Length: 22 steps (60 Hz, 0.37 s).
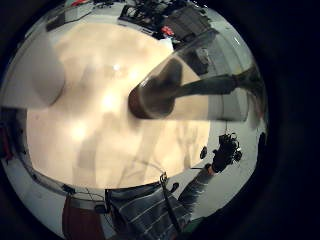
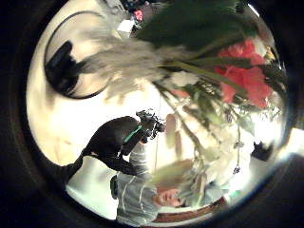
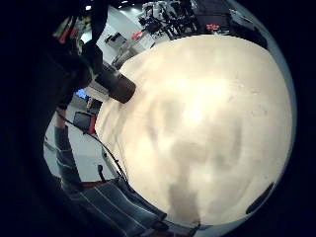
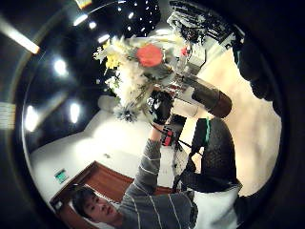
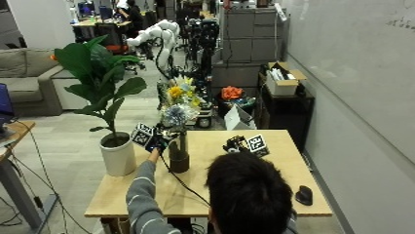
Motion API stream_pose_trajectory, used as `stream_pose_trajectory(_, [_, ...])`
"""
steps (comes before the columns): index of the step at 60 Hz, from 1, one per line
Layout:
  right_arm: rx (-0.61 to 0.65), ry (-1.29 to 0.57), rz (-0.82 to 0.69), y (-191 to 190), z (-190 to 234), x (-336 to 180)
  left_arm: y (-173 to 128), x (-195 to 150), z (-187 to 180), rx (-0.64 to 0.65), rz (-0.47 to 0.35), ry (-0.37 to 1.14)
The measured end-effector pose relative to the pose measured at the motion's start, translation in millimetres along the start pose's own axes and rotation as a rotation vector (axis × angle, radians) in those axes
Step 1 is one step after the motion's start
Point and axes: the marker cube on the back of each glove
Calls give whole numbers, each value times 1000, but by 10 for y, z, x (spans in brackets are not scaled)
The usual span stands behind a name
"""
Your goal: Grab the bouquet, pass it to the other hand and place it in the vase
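From above and behind we see a person seated at a pale wooden table (image 5: 259, 195), the left hand (image 5: 158, 140) raised beside a tall dark vase (image 5: 178, 157) that stands upright towards the table's left side. The bouquet (image 5: 179, 103), with yellow, white and bluish blooms, rises out of the vase's mouth, its stems down inside the glass. The left hand is just beside the upper part of the vase, at the level of the stems; in the right thumb side palm view its fingers seem curled about the stems just under the blooms, though we cannot tell exactly how they close. The right hand (image 5: 235, 145) hovers over the middle of the table, well apart from the vase and holding nothing; its fingers are mostly hidden behind the person's head (image 5: 250, 195), so we cannot tell whether they are spread or curled. A white pot with a broad-leaved green plant (image 5: 103, 78) stands at the table's left edge, near the vase. A dark computer mouse (image 5: 303, 194) lies towards the table's right edge. From the left palm we see the vase's dark base close up, resting on the tabletop.
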Motion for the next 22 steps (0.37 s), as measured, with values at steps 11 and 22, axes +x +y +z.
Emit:
stream_pose_trajectory(11, [24,-11,-24,350,-85,-164,24,-207,-147,282,71,-59])
stream_pose_trajectory(22, [12,-80,-125,507,-56,-213,42,-457,-177,352,-22,-84])
